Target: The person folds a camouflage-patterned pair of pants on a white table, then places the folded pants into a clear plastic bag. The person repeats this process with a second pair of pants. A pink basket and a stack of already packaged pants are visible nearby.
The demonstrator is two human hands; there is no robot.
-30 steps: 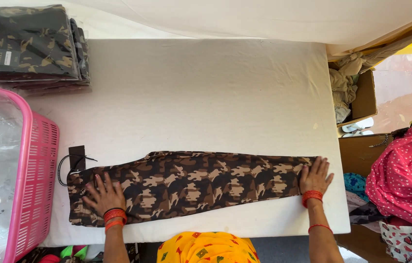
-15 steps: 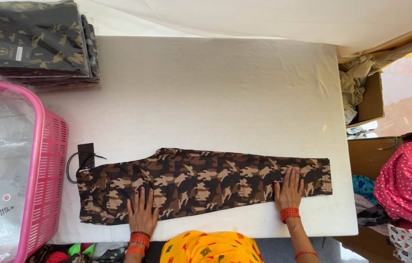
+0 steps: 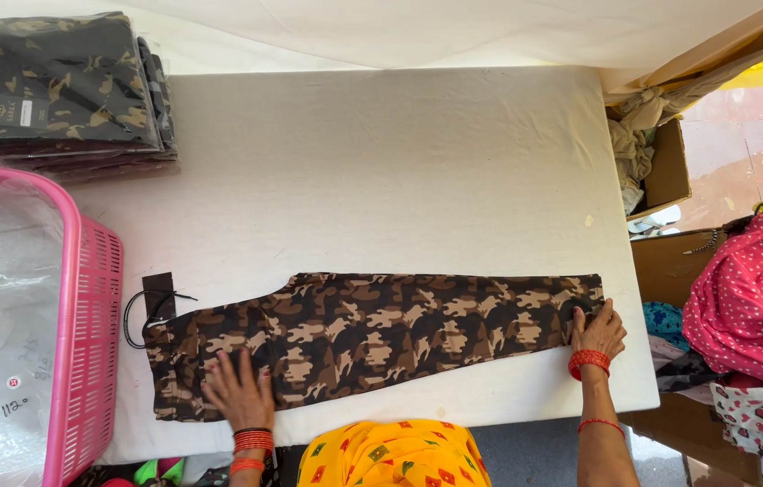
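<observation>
A pair of brown camouflage trousers [image 3: 381,338] lies folded lengthwise across the near part of a white-covered table [image 3: 381,171]. A black tag on a cord [image 3: 157,298] sticks out at its waist end on the left. My left hand [image 3: 239,395] rests flat on the waist part, fingers spread. My right hand [image 3: 594,329] presses on the leg hem at the right end, fingers curled at the cloth's edge. Both wrists carry red bangles.
A pink plastic basket [image 3: 83,343] lined with clear plastic stands at the left. A stack of packed camouflage garments [image 3: 56,86] lies at the far left corner. Cardboard boxes [image 3: 665,171] and a pile of patterned clothes [image 3: 751,307] stand to the right of the table.
My left hand slid right along the waist and back left a little. My right hand moved inward, then back out to the hem. The view shifted slightly.
</observation>
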